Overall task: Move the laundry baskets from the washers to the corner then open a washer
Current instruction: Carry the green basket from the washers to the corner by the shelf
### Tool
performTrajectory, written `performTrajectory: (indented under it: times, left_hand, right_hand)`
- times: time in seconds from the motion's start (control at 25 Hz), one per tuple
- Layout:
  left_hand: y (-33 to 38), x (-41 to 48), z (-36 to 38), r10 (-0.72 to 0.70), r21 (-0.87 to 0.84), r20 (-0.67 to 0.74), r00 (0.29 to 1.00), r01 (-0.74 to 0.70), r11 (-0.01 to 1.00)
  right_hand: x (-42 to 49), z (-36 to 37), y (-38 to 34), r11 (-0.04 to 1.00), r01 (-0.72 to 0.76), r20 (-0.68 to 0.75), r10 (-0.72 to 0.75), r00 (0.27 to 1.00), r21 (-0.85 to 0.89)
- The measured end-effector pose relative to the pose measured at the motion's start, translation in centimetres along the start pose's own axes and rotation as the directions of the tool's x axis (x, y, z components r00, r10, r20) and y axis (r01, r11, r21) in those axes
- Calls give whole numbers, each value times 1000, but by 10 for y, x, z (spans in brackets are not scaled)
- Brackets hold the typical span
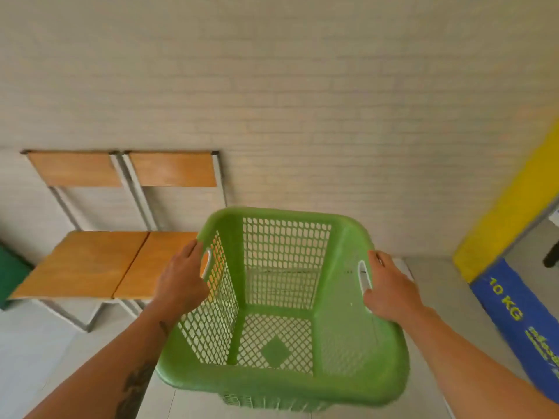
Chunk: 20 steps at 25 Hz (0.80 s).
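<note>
Left hand [181, 282] and right hand [390, 285] each clamp a side handle slot, and one green laundry basket [281, 385] hangs between them, held off the pale tiled floor [45, 352]. It's moulded plastic, lattice walls, smooth rolled rim, nothing inside. Beyond the left hand, two chairs [90, 261] stand side by side, wooden seats on grey metal frames, against a beige brick wall [302, 101].
</note>
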<state>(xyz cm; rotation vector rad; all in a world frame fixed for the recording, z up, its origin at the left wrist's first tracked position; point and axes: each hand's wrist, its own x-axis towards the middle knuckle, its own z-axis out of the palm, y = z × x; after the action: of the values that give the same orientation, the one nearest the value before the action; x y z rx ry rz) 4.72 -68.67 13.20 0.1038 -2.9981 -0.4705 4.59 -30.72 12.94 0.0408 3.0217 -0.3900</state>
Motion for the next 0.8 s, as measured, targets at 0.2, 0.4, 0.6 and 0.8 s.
performTrajectory:
  times: [0.2,0.4,0.6,0.8]
  left_hand:
    - [-129,-106,-78,-243,16,-148,959,248,969]
    - [-251,-220,-150,-371,7,-261,891,386,922]
    - [-363,-310,-209,-460,15,-349,816,495,869]
    - [-459,-336,-258,-496,10,-399,771,544,839]
  right_hand:
    - [-26,3,-156,964,259,51,-257,965,-59]
    - [-93,29,-308,902,425,41,-423,905,-81]
    - [-158,61,-442,853,518,38,-516,856,-70]
    - [-172,77,-564,808,582,64,-579,813,-91]
